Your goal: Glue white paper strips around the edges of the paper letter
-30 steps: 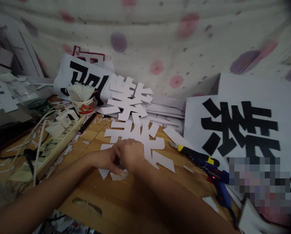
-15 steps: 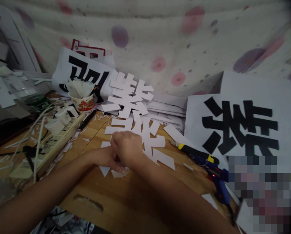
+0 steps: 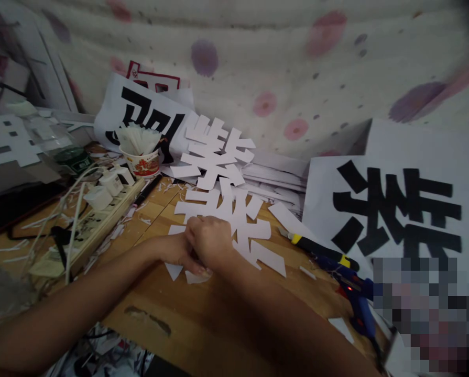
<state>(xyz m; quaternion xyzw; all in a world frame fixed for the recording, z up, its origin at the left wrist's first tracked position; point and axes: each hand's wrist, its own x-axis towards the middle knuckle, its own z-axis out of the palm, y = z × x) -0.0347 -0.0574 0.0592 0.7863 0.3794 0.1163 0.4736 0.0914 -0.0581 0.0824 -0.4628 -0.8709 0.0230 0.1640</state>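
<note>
A white cut-out character point(image 3: 258, 229) lies flat on the wooden table beneath my hands. My right hand point(image 3: 211, 240) is closed, its fingers curled down over the near left part of the cut-out. Tucked against it, my left hand point(image 3: 179, 251) has its thumb bent near a strip end, with its other fingers mostly behind the right hand. Whatever the fingertips hold is hidden. A second white cut-out character point(image 3: 214, 159) leans just behind, against stacked white strips.
Right of the hands lie a yellow-black utility knife point(image 3: 324, 252) and a blue glue gun point(image 3: 362, 309) with a lit red light. A printed sheet point(image 3: 320, 220) stands behind them. On the left are a power strip point(image 3: 96, 222) with plugs and a paper cup point(image 3: 145, 165) of glue sticks.
The whole scene has shifted slightly right and down as the camera turned. Both hands keep almost the same pose over the cut-out.
</note>
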